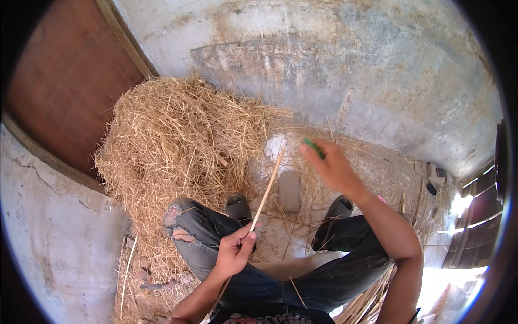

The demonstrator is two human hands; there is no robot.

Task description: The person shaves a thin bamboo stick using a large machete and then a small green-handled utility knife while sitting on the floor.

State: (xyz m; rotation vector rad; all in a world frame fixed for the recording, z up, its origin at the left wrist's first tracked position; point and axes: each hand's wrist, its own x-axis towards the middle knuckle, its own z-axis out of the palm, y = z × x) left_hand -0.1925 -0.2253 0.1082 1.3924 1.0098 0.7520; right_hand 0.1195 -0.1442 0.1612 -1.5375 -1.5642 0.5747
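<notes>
My left hand (236, 250) is closed round a thin pale wooden stick (268, 189), which slants up and away from me over my lap. The stick's far end stands free in the air. To the right of that end, my right hand (330, 166) is raised with its fingers wrapped round a small green object (314, 148), perhaps a tool's handle. Most of that object is hidden in the fist, so its kind does not show. The right hand is apart from the stick.
A big heap of straw (178, 129) lies against the wall on the left. Between my slippers (237, 208) stands a grey block (290, 191). A bundle of thin sticks (369, 302) is beside my right leg. Loose straw litters the floor; a concrete wall (350, 70) rises ahead.
</notes>
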